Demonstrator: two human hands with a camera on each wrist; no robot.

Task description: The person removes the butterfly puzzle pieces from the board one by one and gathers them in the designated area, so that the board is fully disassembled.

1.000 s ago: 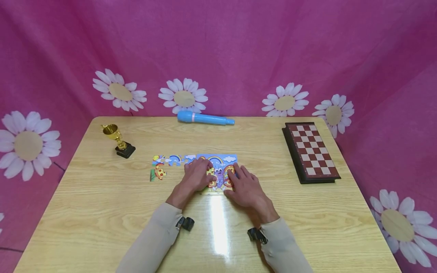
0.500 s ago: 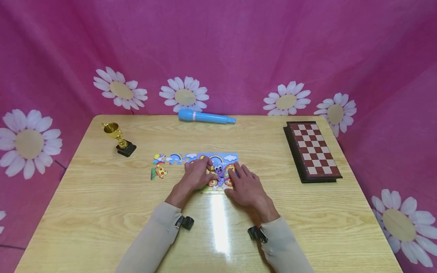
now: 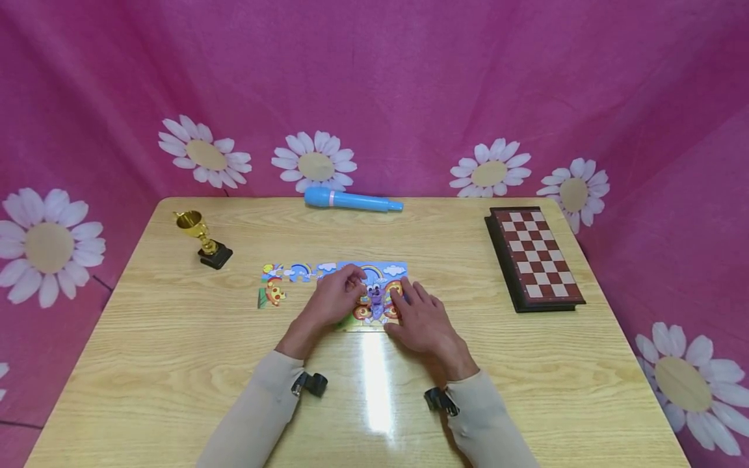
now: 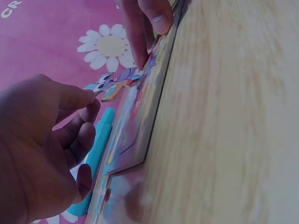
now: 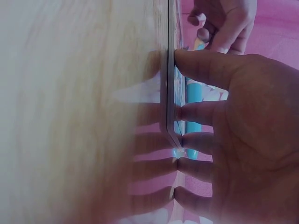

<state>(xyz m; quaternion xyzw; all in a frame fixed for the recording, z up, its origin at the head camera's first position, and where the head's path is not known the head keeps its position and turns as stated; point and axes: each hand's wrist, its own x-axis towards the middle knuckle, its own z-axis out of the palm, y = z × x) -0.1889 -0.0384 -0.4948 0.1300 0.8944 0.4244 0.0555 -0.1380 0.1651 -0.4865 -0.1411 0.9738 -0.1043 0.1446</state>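
Pink backdrop [image 3: 386, 97]: in the head view, daisy-printed cloth hangs behind a pale wood-grain table [image 3: 526, 377].
Puzzle [image 3: 377, 311]: lies flat on the table between the two hands, thin and likely light and stiff; best taken by its edges, since the glossy printed face may be slippery.
Loose pieces [image 3: 271, 294]: lie flat to the left of the puzzle, probably light and easily nudged; their narrow tabs look the most likely part to bend.
Left hand [image 3: 333, 299]: over the puzzle's left part, hiding some of it.
Right hand [image 3: 422, 316]: on the puzzle's right side, fingers spread.
Blue rod [image 3: 354, 199]: lies along the table's far edge, out of the way.
Gold trophy [image 3: 203, 239]: stands at the left, apart from the loose pieces; a long sweep could topple it.
Chessboard case [image 3: 535, 260]: lies at the right, well apart from the work.
Lifted piece [image 4: 113, 88]: in the left wrist view, the left thumb and forefinger pinch its end, holding it tilted; an edge grip suits it. Whether its far end touches the puzzle, I cannot tell.
Puzzle corner: in the right wrist view, the right thumb touches the near edge and the outer fingertips reach past onto the table; how hard they press is unclear.
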